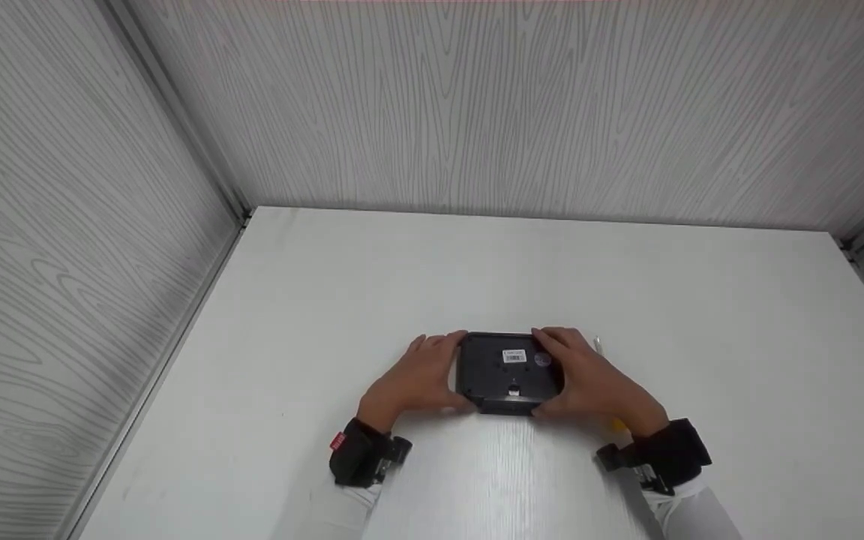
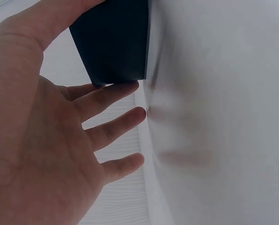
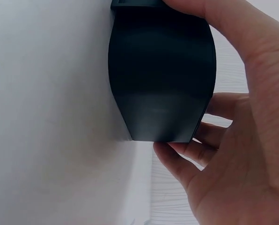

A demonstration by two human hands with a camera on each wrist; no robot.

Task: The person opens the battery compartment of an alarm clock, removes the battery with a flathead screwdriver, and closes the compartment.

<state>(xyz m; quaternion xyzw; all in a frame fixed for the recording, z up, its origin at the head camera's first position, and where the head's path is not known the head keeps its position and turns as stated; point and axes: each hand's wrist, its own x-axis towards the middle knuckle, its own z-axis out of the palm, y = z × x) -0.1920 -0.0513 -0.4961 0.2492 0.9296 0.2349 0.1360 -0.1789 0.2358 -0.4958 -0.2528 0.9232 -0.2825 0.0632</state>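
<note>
Black device (image 1: 511, 375) on the desk (image 1: 312, 322), toward the near side of it and right in front of you, held from both ends. Your left hand (image 1: 418, 379) takes its left end, thumb at the near corner, index finger at the far corner; your right hand (image 1: 589, 381) does likewise on the right, so the fingers of both hands pinch the device between thumb and fingertips. From the left wrist you see a gap between your palm and the device; the ring and little fingers reach out free of it, fairly straight and spread. From the right wrist, your thumb lies at one edge and the fingertips meet the opposite one, while the dark side wall bulges, then tapers. The upturned face bears a white barcode label (image 1: 514, 356) and a round mark (image 1: 543, 360), just beside your right fingers. Behind your right hand a slim pale item (image 1: 598, 345) peeks out, mostly hidden; a bit of something yellow (image 1: 617, 424) shows under your right wrist, too covered to name. Black straps (image 1: 676, 454) circle both wrists, above white sleeves (image 1: 702, 516). Wood-grained panels (image 1: 477, 112) rise behind the desk and at its sides.
</note>
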